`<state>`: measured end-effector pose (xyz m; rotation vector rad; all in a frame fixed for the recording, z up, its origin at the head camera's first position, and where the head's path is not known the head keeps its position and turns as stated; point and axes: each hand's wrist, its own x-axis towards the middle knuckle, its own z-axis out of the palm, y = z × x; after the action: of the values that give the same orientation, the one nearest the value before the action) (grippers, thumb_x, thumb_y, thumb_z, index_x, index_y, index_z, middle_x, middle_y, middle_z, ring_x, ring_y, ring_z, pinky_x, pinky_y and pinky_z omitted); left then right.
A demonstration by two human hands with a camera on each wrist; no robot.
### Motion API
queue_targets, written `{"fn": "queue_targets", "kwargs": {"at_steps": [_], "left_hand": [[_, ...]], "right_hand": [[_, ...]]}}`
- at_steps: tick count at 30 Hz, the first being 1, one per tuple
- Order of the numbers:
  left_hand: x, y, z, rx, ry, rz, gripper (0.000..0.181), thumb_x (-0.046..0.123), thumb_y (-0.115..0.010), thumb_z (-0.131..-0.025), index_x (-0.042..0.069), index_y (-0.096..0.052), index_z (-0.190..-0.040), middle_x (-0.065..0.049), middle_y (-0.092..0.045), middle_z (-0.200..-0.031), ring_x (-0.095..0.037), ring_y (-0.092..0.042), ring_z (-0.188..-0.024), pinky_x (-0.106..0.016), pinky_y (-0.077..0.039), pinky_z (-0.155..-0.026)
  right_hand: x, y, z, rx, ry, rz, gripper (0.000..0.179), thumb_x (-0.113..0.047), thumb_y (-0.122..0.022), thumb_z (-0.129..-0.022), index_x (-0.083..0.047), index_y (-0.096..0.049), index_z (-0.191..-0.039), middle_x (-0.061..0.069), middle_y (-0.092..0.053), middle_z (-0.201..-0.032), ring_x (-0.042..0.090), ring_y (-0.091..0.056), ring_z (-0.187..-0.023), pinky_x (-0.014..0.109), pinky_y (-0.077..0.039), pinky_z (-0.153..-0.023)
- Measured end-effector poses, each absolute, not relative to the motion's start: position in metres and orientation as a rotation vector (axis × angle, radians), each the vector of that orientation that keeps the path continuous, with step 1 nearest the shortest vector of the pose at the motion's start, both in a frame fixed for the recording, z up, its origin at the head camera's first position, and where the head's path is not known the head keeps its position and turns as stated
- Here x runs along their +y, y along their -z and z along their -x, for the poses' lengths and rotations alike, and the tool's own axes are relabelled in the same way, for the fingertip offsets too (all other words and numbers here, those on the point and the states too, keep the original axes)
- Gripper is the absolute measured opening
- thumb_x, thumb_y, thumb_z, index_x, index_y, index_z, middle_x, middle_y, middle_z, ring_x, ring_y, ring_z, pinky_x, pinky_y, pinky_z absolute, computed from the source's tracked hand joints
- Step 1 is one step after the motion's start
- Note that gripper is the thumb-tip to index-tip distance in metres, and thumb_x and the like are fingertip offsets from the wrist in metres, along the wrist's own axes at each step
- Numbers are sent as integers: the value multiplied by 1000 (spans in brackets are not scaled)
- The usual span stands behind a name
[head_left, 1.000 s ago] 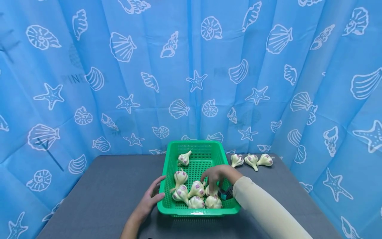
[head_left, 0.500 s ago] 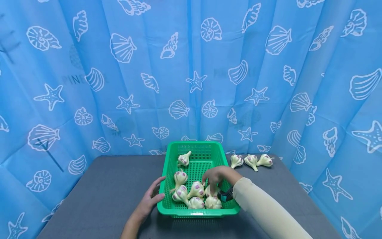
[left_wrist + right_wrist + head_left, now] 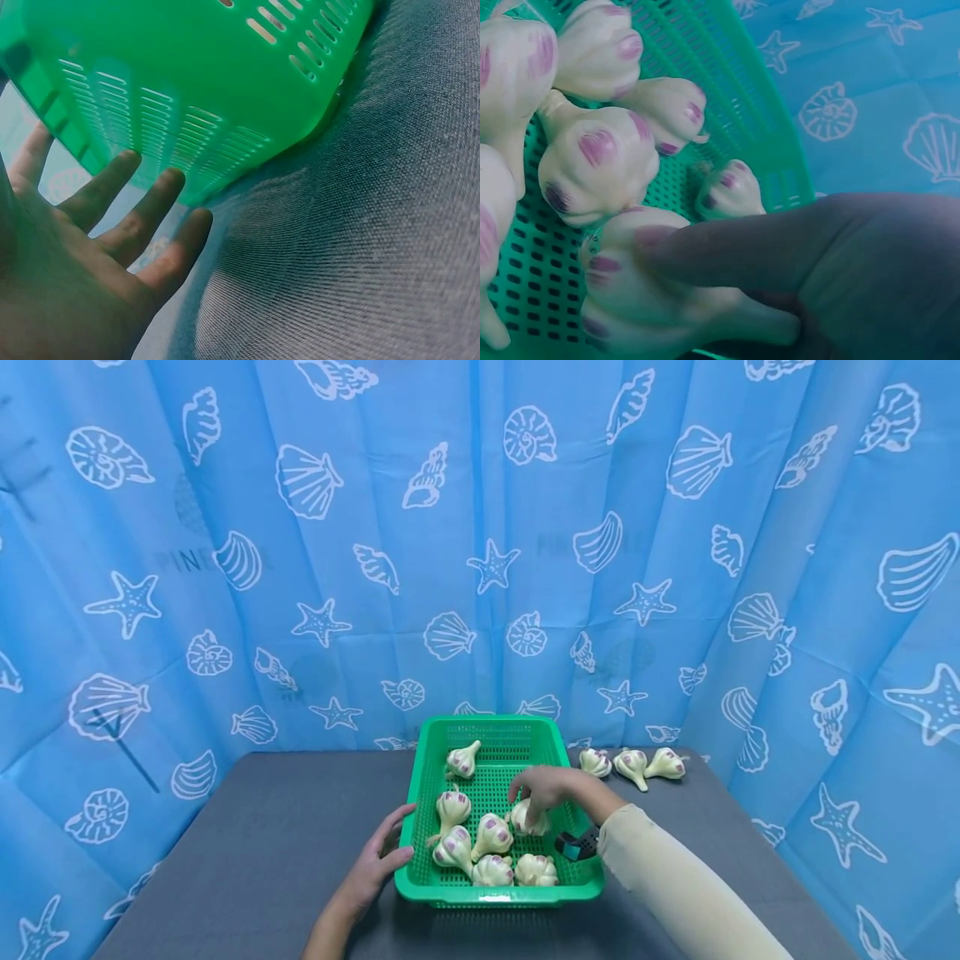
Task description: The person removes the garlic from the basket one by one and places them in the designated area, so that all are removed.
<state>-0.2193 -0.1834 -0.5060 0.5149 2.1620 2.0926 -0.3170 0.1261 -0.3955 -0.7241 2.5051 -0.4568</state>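
Note:
A green perforated plastic basket [image 3: 486, 892] stands on the table with several garlic bulbs in it. My right hand [image 3: 549, 787] is inside the basket and holds a garlic bulb [image 3: 529, 819], with thumb and fingers around it; the right wrist view shows the thumb pressed against this garlic bulb [image 3: 652, 300]. Beside it lie other bulbs, among them one garlic bulb [image 3: 492, 836] to the left and one garlic bulb [image 3: 537, 870] nearer the front. My left hand [image 3: 381, 852] touches the basket's left side with spread, fairly straight fingers, which the left wrist view shows against the slotted wall.
Three garlic bulbs [image 3: 632, 765] lie on the grey tabletop [image 3: 300, 827] right of the basket's far end. A blue curtain [image 3: 480, 568] with white shell prints hangs behind the table and along its sides. A dark wrist strap [image 3: 577, 845] sits on the right arm.
My right hand has moved up and away from the basket's front with the garlic bulb, which now sits apart from the front bulbs. The left hand has stayed in place.

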Motion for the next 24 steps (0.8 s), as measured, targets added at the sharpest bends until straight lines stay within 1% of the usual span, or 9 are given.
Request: {"fn": "queue_targets", "kwargs": {"at_steps": [4,11,15,19,24], "left_hand": [[-183,506,219,2154,-2095,-528,58,14,-48,-99,10,-26,-153,-28,-32,-146,-40,-42,-126,-39,-43,-92],[-182,505,218,2176,-2093,-497,58,14,-49,-99,11,-28,-153,-26,-33,-146,-40,-40,-127,-41,-41,-94],[-181,506,218,2191,-2092,-488,58,15,-50,-98,11,-29,-152,-26,-34,-145,-40,-40,-127,-41,-41,-95],[-181,506,219,2197,-2093,-509,58,13,-50,-98,10,-29,-152,-27,-34,-145,-39,-41,-126,-37,-42,-94],[-181,505,218,2187,-2099,-513,58,13,-49,-99,9,-28,-152,-27,-34,-144,-39,-41,-127,-36,-42,-93]], "right_hand": [[132,392,319,2518,568,757,36,0,-79,-77,-6,-67,-110,11,-63,-112,31,-57,-109,42,-49,-83],[144,391,321,2555,745,896,34,-1,-79,-77,0,-67,-109,8,-66,-103,27,-59,-97,34,-48,-79],[151,393,321,2573,823,950,36,-3,-77,-79,0,-65,-113,9,-65,-108,28,-59,-100,36,-48,-81],[156,396,322,2623,889,950,38,-6,-77,-82,0,-64,-118,9,-65,-111,30,-59,-104,39,-48,-82],[161,397,322,2666,997,908,40,-8,-77,-82,-2,-64,-119,8,-64,-111,26,-60,-96,36,-48,-76]]}}
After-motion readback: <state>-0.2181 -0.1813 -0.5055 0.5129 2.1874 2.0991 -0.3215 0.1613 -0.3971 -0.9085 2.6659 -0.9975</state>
